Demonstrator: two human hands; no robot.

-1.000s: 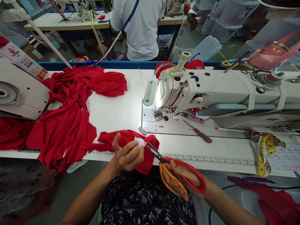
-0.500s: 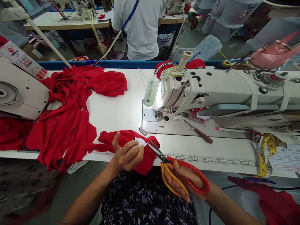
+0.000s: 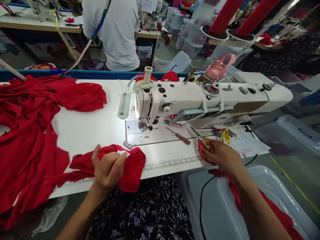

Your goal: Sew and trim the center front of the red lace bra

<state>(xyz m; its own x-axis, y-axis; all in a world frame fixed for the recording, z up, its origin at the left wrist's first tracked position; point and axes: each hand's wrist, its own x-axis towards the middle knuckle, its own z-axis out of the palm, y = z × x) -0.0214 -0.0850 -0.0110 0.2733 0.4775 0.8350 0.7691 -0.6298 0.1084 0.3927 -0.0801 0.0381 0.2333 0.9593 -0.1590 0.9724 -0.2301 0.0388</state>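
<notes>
While red fabric [image 3: 27, 123] drapes the white table [image 3: 80, 130], storage bins [image 3: 196, 35] stand beyond.

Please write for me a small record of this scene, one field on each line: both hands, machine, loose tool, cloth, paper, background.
Left hand: holds red cloth piece with white slip, partly hidden
Right hand: holds scissors by the red and orange handles
Machine: white sewing machine, beyond the hands
Loose tool: brown-handled pointed tool, left of the scissors
Cloth: red pile, at the left of the worktable
Paper: written sheet, right of the scissors
Background: person in white shirt, back turned
</notes>
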